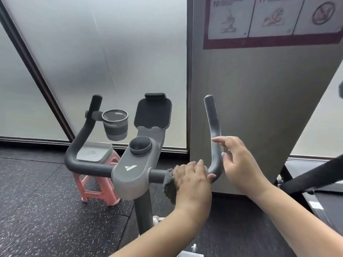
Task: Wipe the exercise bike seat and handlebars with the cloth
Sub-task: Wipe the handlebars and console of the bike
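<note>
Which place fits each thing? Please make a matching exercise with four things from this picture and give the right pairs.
Things:
1. cloth
2. cup holder
3. pink stool
4. round knob

Places:
A. on the floor behind the bike
B. on the grey console
C. clamped to the left handlebar
D. under the left hand, on the bar

Pairs: 1-D, 2-C, 3-A, 4-B
</note>
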A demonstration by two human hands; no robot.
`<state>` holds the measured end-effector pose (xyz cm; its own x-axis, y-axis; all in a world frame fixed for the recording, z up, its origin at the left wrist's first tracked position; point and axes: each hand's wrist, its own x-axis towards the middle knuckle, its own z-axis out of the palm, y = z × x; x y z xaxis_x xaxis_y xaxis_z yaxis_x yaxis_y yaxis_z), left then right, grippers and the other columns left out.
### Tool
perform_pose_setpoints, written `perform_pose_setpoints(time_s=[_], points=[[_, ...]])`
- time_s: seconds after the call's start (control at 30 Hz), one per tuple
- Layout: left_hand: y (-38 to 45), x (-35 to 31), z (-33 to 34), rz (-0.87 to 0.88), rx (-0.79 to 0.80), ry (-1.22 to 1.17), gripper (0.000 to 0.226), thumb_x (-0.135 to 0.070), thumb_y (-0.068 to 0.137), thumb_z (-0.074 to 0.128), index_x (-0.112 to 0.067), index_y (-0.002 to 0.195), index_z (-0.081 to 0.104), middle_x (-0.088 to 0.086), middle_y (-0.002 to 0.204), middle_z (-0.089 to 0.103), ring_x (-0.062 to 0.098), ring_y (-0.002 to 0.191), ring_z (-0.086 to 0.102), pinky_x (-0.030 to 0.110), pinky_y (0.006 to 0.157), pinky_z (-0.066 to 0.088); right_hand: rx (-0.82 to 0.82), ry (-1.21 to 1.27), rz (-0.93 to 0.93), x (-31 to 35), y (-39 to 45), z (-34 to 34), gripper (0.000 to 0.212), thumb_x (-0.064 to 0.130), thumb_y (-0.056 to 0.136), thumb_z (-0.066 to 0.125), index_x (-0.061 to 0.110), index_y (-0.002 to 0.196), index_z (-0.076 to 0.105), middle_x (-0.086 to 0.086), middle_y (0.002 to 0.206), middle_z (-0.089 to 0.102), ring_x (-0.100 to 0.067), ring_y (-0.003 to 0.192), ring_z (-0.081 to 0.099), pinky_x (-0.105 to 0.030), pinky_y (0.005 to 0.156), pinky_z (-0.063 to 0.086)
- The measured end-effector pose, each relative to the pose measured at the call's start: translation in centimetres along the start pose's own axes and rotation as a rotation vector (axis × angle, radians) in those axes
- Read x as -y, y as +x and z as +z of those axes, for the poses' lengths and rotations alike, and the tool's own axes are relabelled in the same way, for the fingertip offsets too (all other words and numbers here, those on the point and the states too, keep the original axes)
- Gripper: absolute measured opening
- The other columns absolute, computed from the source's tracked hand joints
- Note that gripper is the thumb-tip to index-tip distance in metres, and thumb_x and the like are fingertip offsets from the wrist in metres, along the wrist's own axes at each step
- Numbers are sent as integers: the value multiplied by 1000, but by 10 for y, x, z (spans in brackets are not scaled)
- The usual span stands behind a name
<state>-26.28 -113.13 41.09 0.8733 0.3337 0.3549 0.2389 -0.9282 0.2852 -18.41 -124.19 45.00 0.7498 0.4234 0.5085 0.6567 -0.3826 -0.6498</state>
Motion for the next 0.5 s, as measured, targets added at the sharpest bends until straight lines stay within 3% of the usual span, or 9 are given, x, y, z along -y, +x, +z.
perform_pose_setpoints(time_s=[0.1, 0.13, 0.2, 0.27, 0.33, 0.5], points=[[4, -18, 3, -70, 24, -22, 52, -46, 80, 34, -17, 104, 70, -2, 88, 69, 20, 77, 63, 40, 79, 55, 7, 2, -22, -3, -2, -5, 52, -12, 84, 46, 24, 120, 57, 5, 116, 51, -5, 111, 47, -15, 95, 36], [5, -20, 5, -94, 37, -31, 54, -45, 84, 33, -14, 112, 66, 2, 96, 69, 24, 84, 63, 44, 84, 53, 11, 5, -23, -4, -2, -7, 52, -12, 85, 46, 25, 120, 57, 6, 117, 51, -4, 111, 47, -11, 94, 35], [9, -30, 5, -135, 114, -66, 55, -43, 95, 32, -10, 136, 43, 10, 130, 54, 31, 113, 51, 48, 105, 33, 19, 12, -21, -7, -3, -10, 53, -12, 86, 44, 26, 121, 56, 7, 118, 50, -3, 111, 46, -5, 92, 33], [14, -40, 5, -187, 180, -75, 54, -40, 99, 30, -11, 145, 27, 11, 145, 38, 31, 127, 37, 45, 112, 16, 30, 18, -19, -8, -4, -13, 53, -12, 86, 43, 26, 122, 56, 6, 120, 50, -4, 114, 46, -5, 93, 33], [18, -47, 4, -239, 184, -87, 50, -38, 100, 28, -13, 143, 30, 10, 144, 39, 30, 127, 38, 44, 112, 14, 32, 20, -24, -9, -5, -15, 54, -12, 85, 43, 25, 122, 56, 4, 121, 50, -4, 115, 45, -4, 93, 32], [15, -45, 7, -244, 19, -261, 37, -30, 99, 28, -11, 120, 52, 7, 122, 59, 30, 109, 52, 45, 100, 29, 44, 29, -37, -12, -11, -24, 53, -13, 85, 44, 23, 123, 56, 3, 121, 50, -4, 114, 45, -1, 92, 30]])
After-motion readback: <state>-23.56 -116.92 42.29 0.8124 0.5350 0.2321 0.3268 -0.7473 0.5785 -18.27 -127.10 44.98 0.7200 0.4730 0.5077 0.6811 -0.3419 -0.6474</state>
